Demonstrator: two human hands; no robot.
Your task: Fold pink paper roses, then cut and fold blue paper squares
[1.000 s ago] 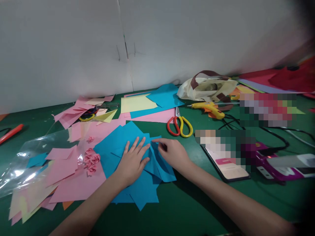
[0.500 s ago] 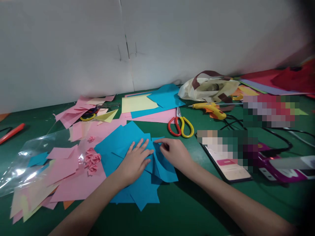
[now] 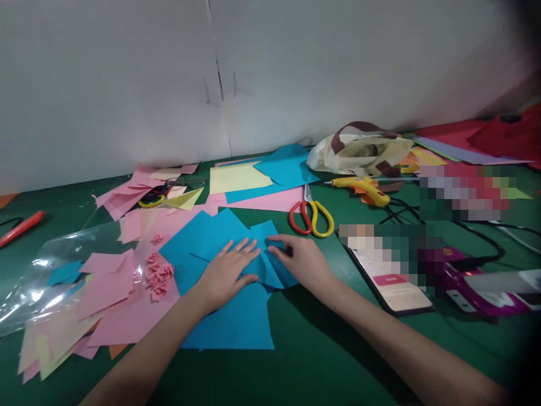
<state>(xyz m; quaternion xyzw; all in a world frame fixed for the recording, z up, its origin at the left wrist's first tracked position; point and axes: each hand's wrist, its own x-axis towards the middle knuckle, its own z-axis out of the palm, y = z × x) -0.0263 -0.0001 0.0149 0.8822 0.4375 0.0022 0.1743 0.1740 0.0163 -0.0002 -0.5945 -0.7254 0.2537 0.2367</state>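
Note:
Several sheets of blue paper (image 3: 236,330) lie overlapping on the green table in front of me. My left hand (image 3: 230,273) rests flat on them with its fingers spread. At the right side of the pile my right hand (image 3: 302,256) has thumb and forefinger brought together on the edge of a blue paper piece (image 3: 262,230), which is bent upward along its length. Its lower part passes partly behind the right hand. Scissors (image 3: 311,211) with one red and one yellow handle lie just beyond the right hand.
Pink paper scraps (image 3: 135,316), small folded pink pieces (image 3: 159,276) and clear plastic (image 3: 38,282) lie left. A phone (image 3: 401,293), a yellow glue gun (image 3: 361,189) with cables and a cloth bag (image 3: 321,155) are at right. A white wall (image 3: 127,84) stands behind.
The bent blue piece has turned, its top edge rising and its lower corner drawing in. A pointed corner at the pile's bottom no longer sticks out. Both hands stay nearly in place.

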